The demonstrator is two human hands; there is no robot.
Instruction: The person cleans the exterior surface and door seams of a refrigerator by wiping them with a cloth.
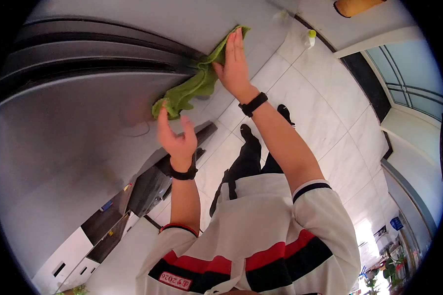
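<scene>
A crumpled green cloth (189, 91) lies stretched diagonally along the grey, glossy appliance front (83, 128), across the ends of its dark grooves. My right hand (235, 66) presses the upper part of the cloth against this surface, its fingers straight and together and the thumb at the cloth's edge. At the lower left end of the cloth, the fingertips of my left hand (176, 142) touch the fabric. The thumb of that hand stands apart from the fingers. A black band circles each wrist.
Pale tiled floor (325, 108) lies below, with my dark shoes on it. A white bottle with a green cap (311, 38) stands by the far wall. White drawers (64, 260) are at lower left, a glazed door (408, 73) at right, and plants (389, 270) at lower right.
</scene>
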